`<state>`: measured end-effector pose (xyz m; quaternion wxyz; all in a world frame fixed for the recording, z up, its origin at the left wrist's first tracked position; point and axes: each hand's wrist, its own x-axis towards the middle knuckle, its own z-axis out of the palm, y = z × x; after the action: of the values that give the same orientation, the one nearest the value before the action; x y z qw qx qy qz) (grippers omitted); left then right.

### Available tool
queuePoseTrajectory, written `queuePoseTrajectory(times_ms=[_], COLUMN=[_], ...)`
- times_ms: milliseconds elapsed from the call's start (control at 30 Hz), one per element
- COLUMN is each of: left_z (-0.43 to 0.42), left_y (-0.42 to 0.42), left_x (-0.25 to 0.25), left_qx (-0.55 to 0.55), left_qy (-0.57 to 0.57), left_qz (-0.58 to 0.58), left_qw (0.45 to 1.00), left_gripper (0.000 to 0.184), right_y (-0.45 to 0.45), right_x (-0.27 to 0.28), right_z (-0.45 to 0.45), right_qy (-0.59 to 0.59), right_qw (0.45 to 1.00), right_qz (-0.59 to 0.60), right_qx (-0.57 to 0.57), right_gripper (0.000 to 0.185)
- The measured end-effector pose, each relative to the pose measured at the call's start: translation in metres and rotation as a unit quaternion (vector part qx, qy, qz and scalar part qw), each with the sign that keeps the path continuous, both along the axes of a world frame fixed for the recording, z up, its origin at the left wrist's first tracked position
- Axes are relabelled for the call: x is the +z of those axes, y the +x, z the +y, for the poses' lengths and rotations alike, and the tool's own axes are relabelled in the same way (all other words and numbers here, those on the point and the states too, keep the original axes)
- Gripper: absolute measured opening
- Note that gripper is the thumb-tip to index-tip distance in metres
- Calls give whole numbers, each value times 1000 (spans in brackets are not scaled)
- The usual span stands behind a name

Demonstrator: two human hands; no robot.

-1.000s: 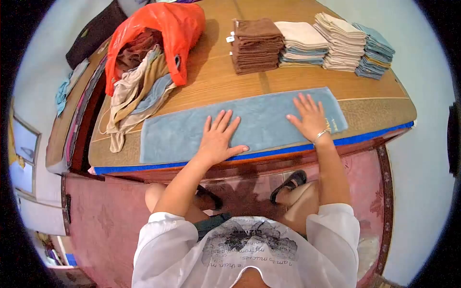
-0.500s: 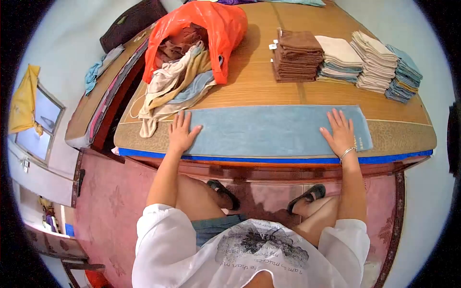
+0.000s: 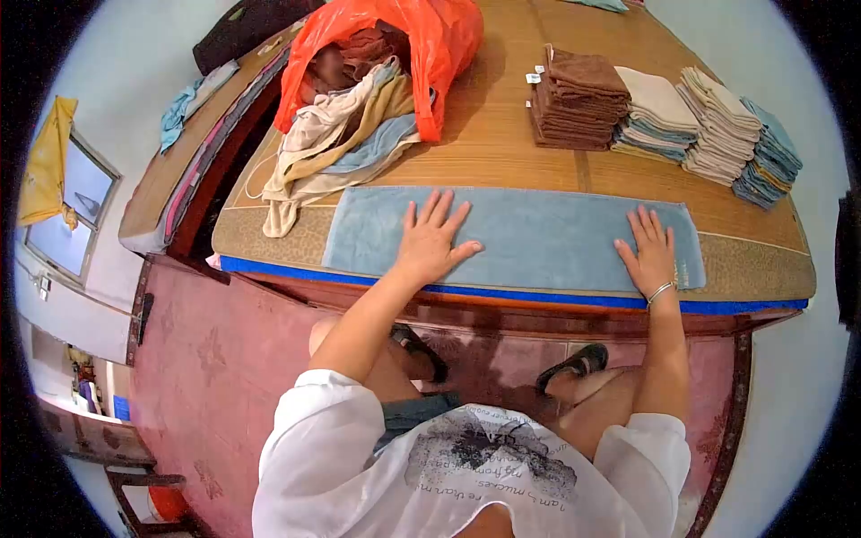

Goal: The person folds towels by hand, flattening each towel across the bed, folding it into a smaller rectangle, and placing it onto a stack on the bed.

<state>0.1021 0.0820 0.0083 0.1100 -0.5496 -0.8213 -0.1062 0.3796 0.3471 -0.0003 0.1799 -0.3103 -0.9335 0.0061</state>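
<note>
A blue towel [image 3: 547, 238] lies flat and spread lengthwise along the near edge of the mat-covered bed. My left hand [image 3: 435, 240] rests on it left of its middle, fingers spread. My right hand [image 3: 649, 251], with a bracelet at the wrist, lies open on the towel near its right end. Neither hand holds anything. Behind the towel's left part is an open red plastic bag [image 3: 453, 45], from which loose beige, tan and blue towels [image 3: 332, 134] spill.
Folded stacks stand at the back right: brown towels [image 3: 581, 99], cream over blue ones [image 3: 656, 112], cream ones [image 3: 720, 125] and blue ones [image 3: 769, 154]. A second bed [image 3: 215, 130] is at the left. A yellow cloth [image 3: 49, 166] hangs by the window.
Since half a second ago, my left hand has moved right from the towel's left end toward its middle. My right hand stays near the right end. The view has shifted slightly.
</note>
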Motion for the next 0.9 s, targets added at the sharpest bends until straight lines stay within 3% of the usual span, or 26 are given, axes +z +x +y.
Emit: queuePoseTrajectory(times_ms=[300,433,600,733,900], left_z=[-53,-37,54,104,99], left_y=[-71,-54,57,118,114], left_x=[-6,1,12,-1,-6], left_qx=[135,181,-74,-125,-151], left_qy=[-9,10,54,22,0], left_qz=[21,47,11,-20,-22], left_qw=[991,982,996,992,988], left_gripper=[70,67,68,73,76], right_y=[-1,0,-1,-1,1], right_x=[1,2,-2,2,1], right_z=[-1,-1,0,-2,-2], right_qy=[-15,-21,-16,-16,-9], right_qw=[1000,1000,1000,1000,1000], right_qz=[3,6,-12,-12,-2], right_qx=[-1,-5,-5,-8,-7], right_gripper=[59,59,60,60,59])
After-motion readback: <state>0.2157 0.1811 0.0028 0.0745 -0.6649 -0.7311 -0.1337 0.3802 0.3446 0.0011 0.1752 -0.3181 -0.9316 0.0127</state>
